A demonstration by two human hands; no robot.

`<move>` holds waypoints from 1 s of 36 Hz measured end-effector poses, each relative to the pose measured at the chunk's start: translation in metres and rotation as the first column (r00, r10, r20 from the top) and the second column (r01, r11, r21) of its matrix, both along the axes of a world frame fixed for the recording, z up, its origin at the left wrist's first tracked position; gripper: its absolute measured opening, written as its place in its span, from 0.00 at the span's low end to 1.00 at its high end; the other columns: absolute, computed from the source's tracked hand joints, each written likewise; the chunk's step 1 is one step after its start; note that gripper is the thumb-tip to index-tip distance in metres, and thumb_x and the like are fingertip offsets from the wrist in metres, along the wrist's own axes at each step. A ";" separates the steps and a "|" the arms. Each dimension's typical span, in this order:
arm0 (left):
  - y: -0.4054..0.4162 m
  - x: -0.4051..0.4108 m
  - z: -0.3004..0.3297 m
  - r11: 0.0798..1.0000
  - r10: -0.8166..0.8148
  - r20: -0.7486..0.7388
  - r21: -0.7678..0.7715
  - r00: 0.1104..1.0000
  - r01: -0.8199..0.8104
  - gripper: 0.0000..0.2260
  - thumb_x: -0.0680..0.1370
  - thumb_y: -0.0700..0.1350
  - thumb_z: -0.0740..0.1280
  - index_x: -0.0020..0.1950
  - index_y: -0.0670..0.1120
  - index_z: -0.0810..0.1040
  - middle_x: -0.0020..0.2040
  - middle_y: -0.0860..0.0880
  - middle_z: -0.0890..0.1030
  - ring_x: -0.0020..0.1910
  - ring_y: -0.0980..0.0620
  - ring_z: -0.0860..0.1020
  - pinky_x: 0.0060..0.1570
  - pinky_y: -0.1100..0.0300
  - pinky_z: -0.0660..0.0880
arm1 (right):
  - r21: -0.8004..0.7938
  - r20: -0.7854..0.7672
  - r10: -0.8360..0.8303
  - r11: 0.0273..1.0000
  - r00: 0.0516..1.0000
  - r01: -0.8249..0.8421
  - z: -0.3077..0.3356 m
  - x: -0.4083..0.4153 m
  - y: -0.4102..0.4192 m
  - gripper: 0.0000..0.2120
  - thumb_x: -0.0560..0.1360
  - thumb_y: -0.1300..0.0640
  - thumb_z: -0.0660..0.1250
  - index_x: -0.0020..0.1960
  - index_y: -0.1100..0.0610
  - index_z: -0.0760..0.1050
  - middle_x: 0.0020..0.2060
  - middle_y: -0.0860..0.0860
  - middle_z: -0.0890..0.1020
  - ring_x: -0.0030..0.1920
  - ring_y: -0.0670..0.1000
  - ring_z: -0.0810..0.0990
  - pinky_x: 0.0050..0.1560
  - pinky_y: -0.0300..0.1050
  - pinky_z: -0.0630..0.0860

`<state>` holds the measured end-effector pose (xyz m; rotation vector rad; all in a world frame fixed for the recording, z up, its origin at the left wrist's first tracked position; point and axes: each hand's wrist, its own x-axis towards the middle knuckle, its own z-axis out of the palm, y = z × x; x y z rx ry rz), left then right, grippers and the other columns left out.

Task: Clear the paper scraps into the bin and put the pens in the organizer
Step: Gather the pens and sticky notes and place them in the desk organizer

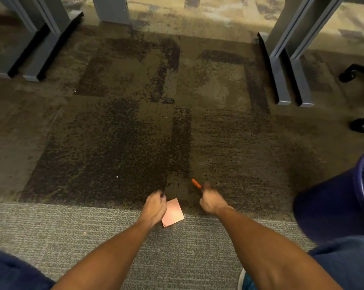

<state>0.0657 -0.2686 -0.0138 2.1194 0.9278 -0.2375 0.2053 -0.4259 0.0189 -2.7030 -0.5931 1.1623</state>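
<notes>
Carpet floor [118, 143] lies under both hands. His right hand [211, 200] grips an orange pen [196, 183]. His left hand [154, 208] curls around something dark, touching a pink sticky-note pad [173, 213]. Picking up pens, I think; next comes the organizer, not in sight.

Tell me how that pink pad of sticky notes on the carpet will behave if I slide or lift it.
The sticky note pad shows stacked edges at its near corner, so it probably lifts as one fairly stiff, light block. It lies flat, so it should not roll or tip. The carpet looks rough, so a push would likely drag; the left hand, right beside it, could pinch an edge instead.
</notes>
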 end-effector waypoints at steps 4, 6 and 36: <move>0.000 0.001 0.006 0.991 0.131 -0.041 -0.020 0.991 -0.132 0.05 0.76 0.43 0.65 0.49 0.43 0.76 0.50 0.39 0.80 0.53 0.40 0.78 0.51 0.53 0.73 | 0.043 0.033 0.058 0.997 0.998 -0.059 0.001 -0.002 0.009 0.17 0.79 0.54 0.59 0.65 0.58 0.62 0.54 0.58 0.80 0.54 0.59 0.80 0.50 0.51 0.77; -0.001 -0.002 0.004 0.994 0.104 -0.066 -0.026 0.992 -0.106 0.08 0.73 0.44 0.70 0.48 0.45 0.74 0.51 0.43 0.79 0.54 0.42 0.78 0.54 0.53 0.74 | 0.055 0.001 0.074 0.996 0.997 -0.074 0.000 -0.006 0.012 0.16 0.81 0.51 0.58 0.64 0.57 0.62 0.51 0.57 0.80 0.51 0.58 0.80 0.49 0.52 0.77; 0.001 0.012 0.017 0.998 -0.028 -0.182 -0.065 0.983 0.016 0.18 0.77 0.58 0.63 0.49 0.44 0.82 0.47 0.41 0.85 0.51 0.42 0.82 0.46 0.54 0.76 | 0.125 -0.067 -0.242 0.961 0.968 0.249 -0.001 -0.007 0.027 0.21 0.80 0.49 0.60 0.70 0.56 0.65 0.58 0.60 0.80 0.57 0.61 0.80 0.53 0.49 0.76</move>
